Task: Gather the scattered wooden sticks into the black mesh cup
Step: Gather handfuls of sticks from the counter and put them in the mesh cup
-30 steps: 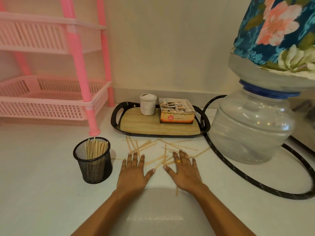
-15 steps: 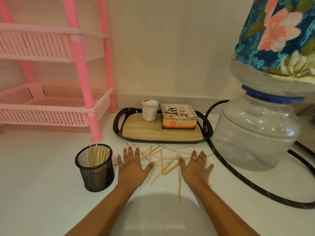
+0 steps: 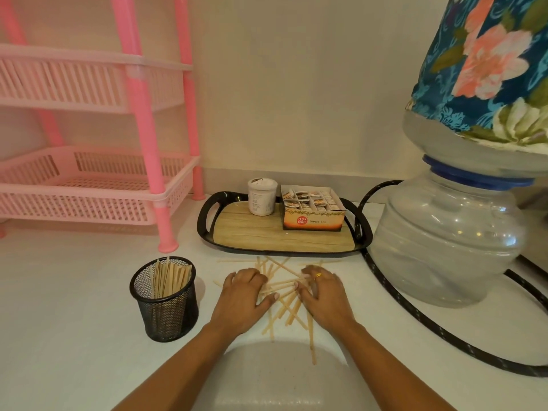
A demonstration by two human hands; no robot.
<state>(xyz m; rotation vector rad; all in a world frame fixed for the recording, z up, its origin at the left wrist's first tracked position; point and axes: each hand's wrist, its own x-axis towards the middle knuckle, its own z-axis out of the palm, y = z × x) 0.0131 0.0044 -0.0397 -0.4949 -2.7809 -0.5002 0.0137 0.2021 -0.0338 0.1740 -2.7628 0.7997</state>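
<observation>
Several thin wooden sticks (image 3: 284, 310) lie crossed in a loose pile on the white counter, in front of the tray. My left hand (image 3: 243, 301) rests on the pile's left side, fingers curled over some sticks. My right hand (image 3: 324, 296), wearing a ring, presses on the pile's right side with fingers bent inward. The sticks are bunched between the two hands; neither hand has lifted any. The black mesh cup (image 3: 164, 298) stands upright to the left of my left hand, with several sticks standing inside it.
A black tray with a wooden face (image 3: 237, 232) holds a white jar (image 3: 262, 197) and a tea box (image 3: 312, 209) behind the sticks. A large water bottle (image 3: 444, 241) and a black hose (image 3: 394, 301) are to the right. A pink rack (image 3: 98, 185) stands at left.
Both hands slid inward from a spread, flat pose and curled their fingers, pushing the scattered sticks into a tighter pile between them.
</observation>
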